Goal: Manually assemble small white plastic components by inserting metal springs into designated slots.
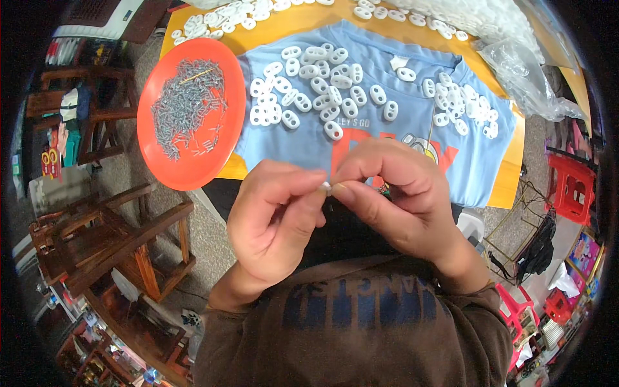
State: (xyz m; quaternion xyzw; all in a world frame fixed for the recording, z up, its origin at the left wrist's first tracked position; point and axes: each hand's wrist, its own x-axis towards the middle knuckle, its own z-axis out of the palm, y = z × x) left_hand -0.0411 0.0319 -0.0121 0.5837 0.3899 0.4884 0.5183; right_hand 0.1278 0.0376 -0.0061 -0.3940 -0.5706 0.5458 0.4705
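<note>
My left hand (271, 219) and my right hand (400, 193) meet at their fingertips above my lap, just this side of the table. The left thumb and forefinger pinch a small white piece (326, 186), mostly covered by the fingers. My right thumb and forefinger are pressed together against its right end; whatever lies between them is hidden. Beyond the hands, many white oval pieces with two holes (333, 130) are spread over a light blue T-shirt (290, 145). A red-orange plate (200, 174) on the left carries a heap of small grey metal pins or screws (187, 106).
The yellow table (233, 170) has more white pieces (229, 14) along its far edge. Clear plastic bags (516, 71) lie at the far right. Wooden chairs (138, 251) stand at left; red stools (570, 187) are at right. A thin yellowish stick (195, 76) lies on the metal heap.
</note>
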